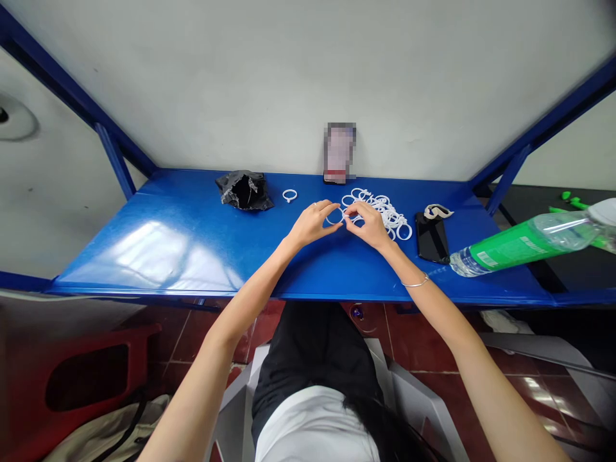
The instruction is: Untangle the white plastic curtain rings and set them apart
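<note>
A white plastic ring (335, 223), which looks like a curtain ring, is held up between my two hands over the blue table. The thumb and fingers of my left hand (312, 223) curve around its left side. My right hand (368, 224) pinches its right edge with thumb and forefinger. Just behind and to the right of my right hand lies a loose pile of similar white rings (385, 212), partly hidden by that hand. One single white ring with a small eye (289, 199) lies apart, beyond my left hand.
A crumpled black plastic bag (245, 191) sits open at the back left of the blue table (231, 237). One phone (339, 154) leans against the wall. At right are a black phone (432, 239), a pale band (437, 212) and a green-labelled bottle (520, 247).
</note>
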Tool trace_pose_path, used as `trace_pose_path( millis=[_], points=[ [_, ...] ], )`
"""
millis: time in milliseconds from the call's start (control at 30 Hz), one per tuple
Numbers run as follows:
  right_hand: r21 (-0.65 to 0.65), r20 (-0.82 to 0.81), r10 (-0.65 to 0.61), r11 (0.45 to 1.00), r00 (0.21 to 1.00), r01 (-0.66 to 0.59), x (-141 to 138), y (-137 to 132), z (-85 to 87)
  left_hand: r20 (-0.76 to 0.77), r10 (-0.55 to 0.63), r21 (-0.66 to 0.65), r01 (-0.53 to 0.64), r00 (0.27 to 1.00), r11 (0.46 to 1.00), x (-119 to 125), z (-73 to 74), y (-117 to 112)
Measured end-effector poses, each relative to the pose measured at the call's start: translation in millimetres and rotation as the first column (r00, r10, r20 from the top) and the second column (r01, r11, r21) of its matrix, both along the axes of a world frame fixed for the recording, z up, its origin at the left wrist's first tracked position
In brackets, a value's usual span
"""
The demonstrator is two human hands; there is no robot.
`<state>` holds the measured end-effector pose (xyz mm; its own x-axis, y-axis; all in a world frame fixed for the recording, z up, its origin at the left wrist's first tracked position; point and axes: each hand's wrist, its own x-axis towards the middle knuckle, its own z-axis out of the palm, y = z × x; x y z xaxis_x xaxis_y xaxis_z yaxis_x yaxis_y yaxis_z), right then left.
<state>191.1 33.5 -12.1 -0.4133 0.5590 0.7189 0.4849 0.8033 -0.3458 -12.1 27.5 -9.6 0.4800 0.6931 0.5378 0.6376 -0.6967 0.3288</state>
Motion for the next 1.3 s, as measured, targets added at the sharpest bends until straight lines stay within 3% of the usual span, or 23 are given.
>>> trace_pose_path(
  millis=[400,600,767,1067,1200,1300],
  points=[
    [0.073,0.058,-0.079,0.995,0.995,0.074,1,0,-0.1,-0.078,0.061,0.058,-0.057,0.995,0.997,-3,1.7,3],
    [0.082,-0.007,-0.048,0.995,0.999,0.048,-4,-4,0.1,-0.065,0.071,0.02,-0.07,0.995,0.997,0,2.0,0],
    [0.002,-0.027,-0.025,1.0,0.999,0.025,-7,-7,0.4,0.021,0.054,-0.107,-0.052,0.998,0.993,3,-0.5,-2],
    [-0.146,-0.142,-0.007,0.989,0.99,-0.014,-7,-10,1.3,0.339,-0.065,-0.214,0.144,0.939,0.966,5,-4.6,3],
    [-0.283,-0.213,-0.103,0.958,0.972,0.039,-8,-7,-1.8,0.447,-0.102,-0.241,0.229,0.889,0.943,6,-0.7,1],
    [-0.41,-0.297,-0.127,0.912,0.946,-0.007,-8,-4,-4.8,0.477,-0.117,-0.264,0.269,0.871,0.926,6,2.3,0]
  ],
)
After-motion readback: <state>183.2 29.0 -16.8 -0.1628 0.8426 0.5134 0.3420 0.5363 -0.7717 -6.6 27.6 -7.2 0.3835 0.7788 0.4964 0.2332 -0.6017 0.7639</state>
